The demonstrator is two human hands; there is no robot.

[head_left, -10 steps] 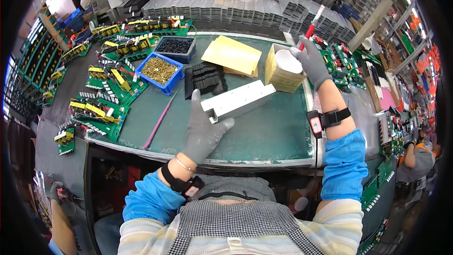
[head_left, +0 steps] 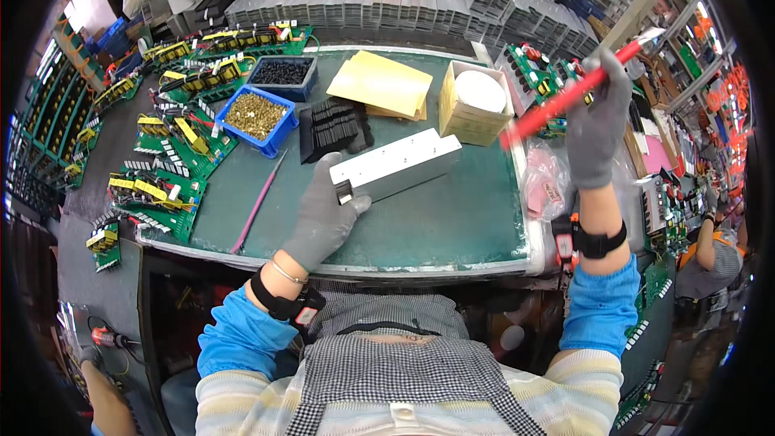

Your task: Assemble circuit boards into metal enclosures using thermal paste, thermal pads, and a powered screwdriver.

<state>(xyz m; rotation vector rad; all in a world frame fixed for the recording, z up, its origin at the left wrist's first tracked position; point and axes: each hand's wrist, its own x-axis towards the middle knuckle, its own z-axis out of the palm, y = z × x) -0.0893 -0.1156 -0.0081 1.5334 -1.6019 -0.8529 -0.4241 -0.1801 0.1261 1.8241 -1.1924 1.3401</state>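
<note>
My left hand (head_left: 320, 216), in a grey glove, grips the left end of a long metal housing (head_left: 404, 163) with a white top and grey side. The housing lies tilted on the green mat (head_left: 436, 222). Out to the right and raised, my gloved right hand (head_left: 596, 137) is closed round a long red stick-like tool (head_left: 557, 105) with a pale tip; it is smeared by motion, so its kind is unclear. Behind the housing sit a stack of black sheets (head_left: 335, 125) and yellow sheets (head_left: 379, 83).
A blue bin (head_left: 260, 136) of brass-coloured screws and a bin (head_left: 282, 77) of small black parts stand left. A carton (head_left: 468, 117) holds a white round item. Green circuit boards (head_left: 182, 145) line the left; stacked grey metal channels (head_left: 355, 6) run behind. A pink pencil-like stick (head_left: 260, 202) lies nearby.
My right hand has swung right and toward me with the red tool, away from the carton. My left hand has closed in on the housing's end. The whole view has shifted slightly.
</note>
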